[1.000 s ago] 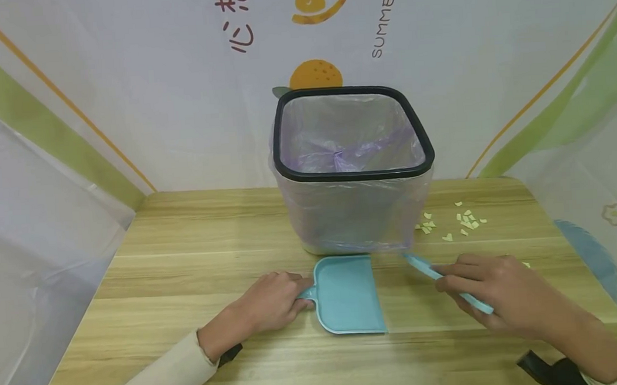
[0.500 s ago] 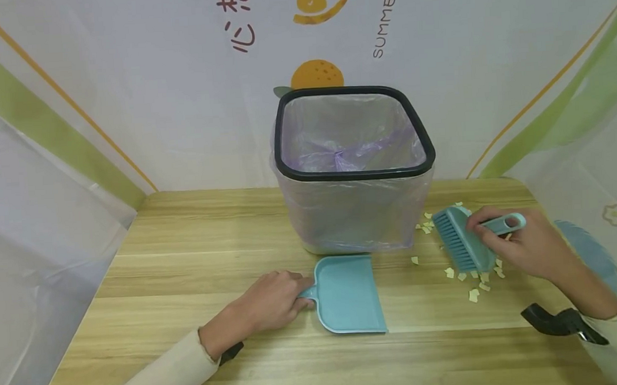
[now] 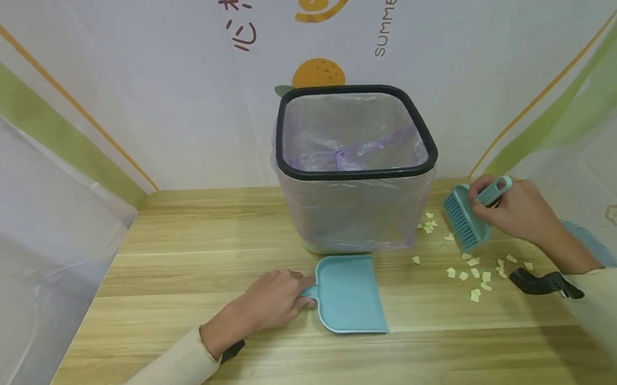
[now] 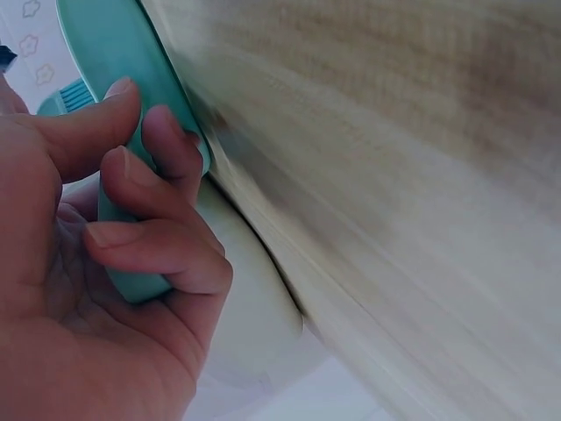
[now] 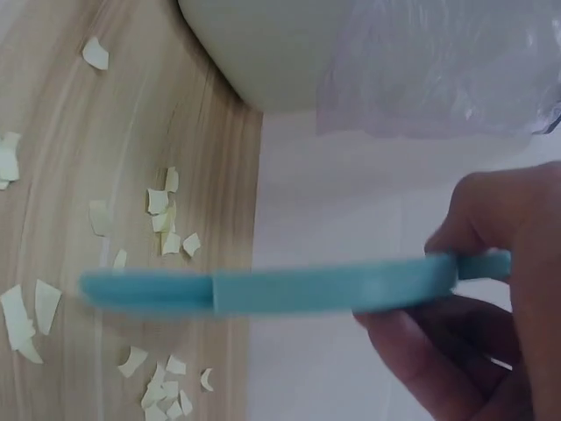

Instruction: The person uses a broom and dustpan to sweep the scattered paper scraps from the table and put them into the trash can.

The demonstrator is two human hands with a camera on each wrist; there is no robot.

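My left hand (image 3: 275, 300) grips the handle of a light blue dustpan (image 3: 349, 296) that lies on the table, its open edge facing right. In the left wrist view the fingers curl round the dustpan handle (image 4: 131, 285). At the right, my right hand (image 3: 516, 209) holds a blue hand brush (image 3: 464, 218) by its neck, bristles pointing left and down. Small pale yellow paper scraps (image 3: 474, 273) lie scattered in front of and beside the brush. In the right wrist view the brush (image 5: 307, 288) appears edge-on and blurred above several scraps (image 5: 162, 219).
A bin (image 3: 357, 213) with a black rim and a clear purplish liner stands at the back middle, just behind the dustpan. More scraps (image 3: 428, 225) lie by its right side. A printed white cloth (image 3: 202, 105) hangs behind the wooden table (image 3: 195, 252).
My right hand first swung the brush from beside the dustpan to the scraps at the right, then moved it farther back. Scraps now lie spread nearer the front. The left hand and dustpan stayed put.
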